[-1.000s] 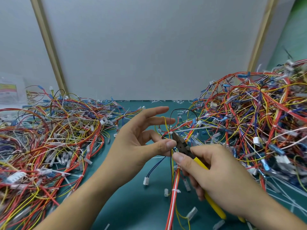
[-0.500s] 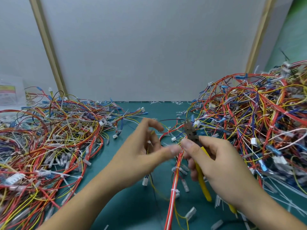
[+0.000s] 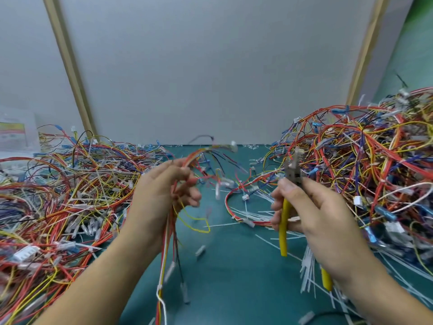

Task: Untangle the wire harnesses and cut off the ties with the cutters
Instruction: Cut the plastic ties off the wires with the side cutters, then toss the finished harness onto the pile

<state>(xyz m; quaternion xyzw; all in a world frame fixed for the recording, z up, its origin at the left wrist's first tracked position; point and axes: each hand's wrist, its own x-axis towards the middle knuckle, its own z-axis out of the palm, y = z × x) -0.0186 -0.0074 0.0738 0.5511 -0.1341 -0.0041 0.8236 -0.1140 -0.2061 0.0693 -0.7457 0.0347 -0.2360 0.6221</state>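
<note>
Head view: a person's two hands work above a green tabletop (image 3: 234,277), with tangled wire on either side.
Left hand (image 3: 161,198): its fingers (image 3: 193,197) are curled round a harness (image 3: 163,259) of red, orange and white wires. The harness arcs up and away at the far end, and its near end hangs down toward the tabletop.
Right hand (image 3: 314,207): it is wrapped round the yellow handles of the cutters (image 3: 284,231), whose nose points up and away, apart from the harness.
Where the work is: the harness hangs in the air between the left heap (image 3: 58,184) and the right heap (image 3: 375,165). A loose loop (image 3: 227,202) lies on the tabletop between the hands, with cut ties (image 3: 307,270) scattered near the right hand.
Step in hand: probably shaking this harness free and looking for its next tie.
Doing it well: let the strands fall apart under their own weight, and keep the grip close to a tie so that it stands clear. Slide only the tip of the cutters under the tie, flat side to the wires, and nip the tie without touching the insulation.
Hard to make out: the far end of the harness and its connectors are blurred. No tie on it can be picked out. The cutter jaws are too smeared to tell whether they are parted. Both heaps run off the picture's edges.
</note>
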